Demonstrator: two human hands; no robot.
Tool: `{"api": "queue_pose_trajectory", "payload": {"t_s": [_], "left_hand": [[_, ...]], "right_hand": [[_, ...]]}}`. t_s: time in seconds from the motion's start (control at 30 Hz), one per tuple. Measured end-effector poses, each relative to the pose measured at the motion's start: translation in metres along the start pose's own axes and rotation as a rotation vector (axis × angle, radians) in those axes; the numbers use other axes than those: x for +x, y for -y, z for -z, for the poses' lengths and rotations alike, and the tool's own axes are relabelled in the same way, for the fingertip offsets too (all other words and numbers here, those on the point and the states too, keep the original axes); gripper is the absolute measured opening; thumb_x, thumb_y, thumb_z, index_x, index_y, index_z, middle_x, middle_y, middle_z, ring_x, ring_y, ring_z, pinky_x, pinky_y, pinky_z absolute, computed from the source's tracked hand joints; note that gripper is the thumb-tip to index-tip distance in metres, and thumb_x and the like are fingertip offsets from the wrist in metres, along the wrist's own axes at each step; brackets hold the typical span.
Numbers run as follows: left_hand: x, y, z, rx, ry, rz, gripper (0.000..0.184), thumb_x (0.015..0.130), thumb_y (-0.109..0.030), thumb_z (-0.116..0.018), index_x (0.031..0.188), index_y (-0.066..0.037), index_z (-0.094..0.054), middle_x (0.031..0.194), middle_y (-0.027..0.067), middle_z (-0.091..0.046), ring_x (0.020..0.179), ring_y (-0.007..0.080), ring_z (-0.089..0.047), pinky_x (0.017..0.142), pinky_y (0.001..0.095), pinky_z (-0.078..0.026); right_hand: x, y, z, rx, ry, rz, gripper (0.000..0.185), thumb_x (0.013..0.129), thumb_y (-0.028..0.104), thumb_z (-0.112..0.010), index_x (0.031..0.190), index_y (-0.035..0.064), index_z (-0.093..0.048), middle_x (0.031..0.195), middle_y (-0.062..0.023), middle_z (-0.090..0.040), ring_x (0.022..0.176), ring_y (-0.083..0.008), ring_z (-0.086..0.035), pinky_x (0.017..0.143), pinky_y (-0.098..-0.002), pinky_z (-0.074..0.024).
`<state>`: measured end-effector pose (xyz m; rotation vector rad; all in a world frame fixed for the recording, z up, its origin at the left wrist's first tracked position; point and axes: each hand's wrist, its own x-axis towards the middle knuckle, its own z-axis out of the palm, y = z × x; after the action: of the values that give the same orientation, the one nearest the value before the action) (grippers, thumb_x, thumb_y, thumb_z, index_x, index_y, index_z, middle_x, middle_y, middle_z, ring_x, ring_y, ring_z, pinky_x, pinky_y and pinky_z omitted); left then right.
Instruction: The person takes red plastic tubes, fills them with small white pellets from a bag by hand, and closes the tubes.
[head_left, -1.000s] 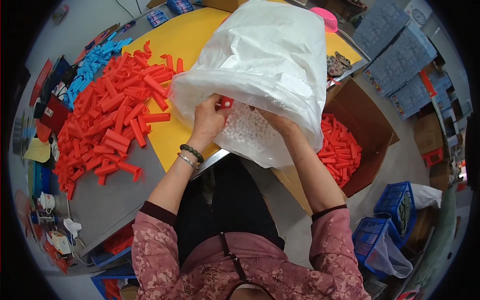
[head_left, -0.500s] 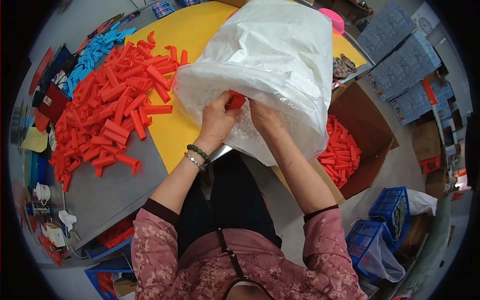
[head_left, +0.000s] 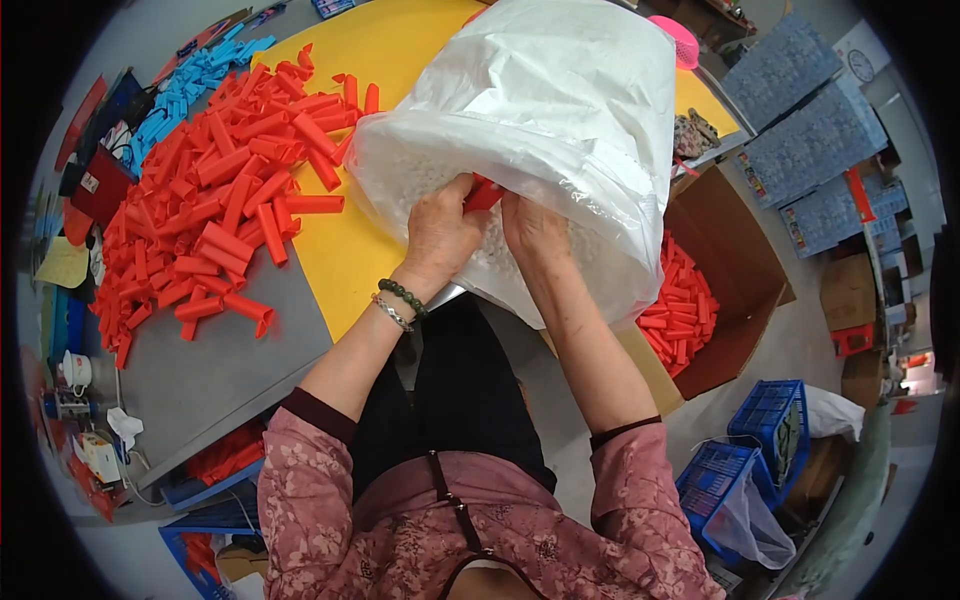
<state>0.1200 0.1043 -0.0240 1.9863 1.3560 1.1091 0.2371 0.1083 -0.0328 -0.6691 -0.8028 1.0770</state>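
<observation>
A large white sack (head_left: 560, 75) lies with its mouth towards me, showing small white pellets (head_left: 505, 262) inside. At that mouth, my left hand (head_left: 442, 228) is closed on a red plastic piece (head_left: 482, 194), tube-like in shape. My right hand (head_left: 535, 228) is just beside it, fingers curled at the piece's right end; its fingertips are partly hidden, so what they grip is unclear. To the left, a big heap of similar red plastic pieces (head_left: 225, 220) covers part of the table.
The table has a yellow sheet (head_left: 325, 255) over a grey top (head_left: 210, 385). Blue pieces (head_left: 180, 95) lie at the far left. A cardboard box (head_left: 735, 285) with red pieces stands right of the sack, and blue crates (head_left: 725, 485) sit on the floor.
Both hands stay at the sack's mouth with the red piece, which now lies a little further right and more level. My right hand's fingers have come further into view.
</observation>
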Motion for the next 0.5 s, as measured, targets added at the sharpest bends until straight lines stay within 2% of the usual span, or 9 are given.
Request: {"api": "queue_pose_trajectory", "payload": {"t_s": [0.1,0.2,0.3,0.4,0.5], "left_hand": [[-0.001,0.001,0.001,-0.085,-0.006,0.002,0.025,0.071,-0.003,-0.063,0.096,0.001,-0.061,0.08,0.0189,-0.066,0.074,0.0301,-0.065,0.068,0.0353,-0.05],[-0.004,0.0,0.007,-0.149,0.022,0.071,0.025,0.072,-0.001,-0.063,0.097,0.001,-0.061,0.082,0.0155,-0.067,0.075,0.0228,-0.066,0.067,0.0313,-0.05],[-0.012,0.016,0.005,-0.344,0.018,0.113,0.03,0.073,-0.004,-0.066,0.102,-0.002,-0.059,0.085,0.0174,-0.065,0.079,0.0292,-0.065,0.072,0.0342,-0.05],[-0.02,0.025,0.008,-0.572,0.042,0.16,0.03,0.076,0.003,-0.062,0.106,-0.002,-0.058,0.088,0.0087,-0.066,0.08,0.0161,-0.063,0.075,0.0273,-0.049],[-0.022,0.025,0.008,-0.772,0.044,0.181,0.031,0.078,0.008,-0.058,0.108,-0.002,-0.057,0.094,0.0013,-0.064,0.086,0.0084,-0.058,0.079,0.0234,-0.047]], "right_hand": [[-0.005,0.009,-0.014,0.242,-0.097,-0.012,0.024,0.086,0.007,-0.061,0.11,0.0065,-0.054,0.108,-0.0053,-0.057,0.101,-0.0188,-0.053,0.089,-0.0321,-0.0433],[0.001,0.003,-0.008,0.408,-0.145,-0.1,0.032,0.083,0.003,-0.064,0.112,0.0097,-0.053,0.111,-0.0034,-0.056,0.105,-0.0184,-0.052,0.093,-0.0339,-0.0427],[0.002,0.004,-0.005,0.379,-0.172,-0.123,0.033,0.084,0.004,-0.064,0.114,0.0111,-0.052,0.112,-0.0029,-0.055,0.106,-0.0184,-0.051,0.094,-0.0365,-0.0429],[0.005,0.0,-0.002,0.32,-0.146,-0.121,0.017,0.086,0.007,-0.063,0.101,0.0082,-0.056,0.093,-0.0054,-0.06,0.082,-0.0185,-0.057,0.069,-0.0342,-0.0498],[0.002,0.003,-0.007,0.286,-0.13,-0.147,0.017,0.086,0.008,-0.063,0.1,0.0088,-0.055,0.089,-0.0054,-0.06,0.076,-0.0176,-0.056,0.063,-0.0321,-0.0476]]}}
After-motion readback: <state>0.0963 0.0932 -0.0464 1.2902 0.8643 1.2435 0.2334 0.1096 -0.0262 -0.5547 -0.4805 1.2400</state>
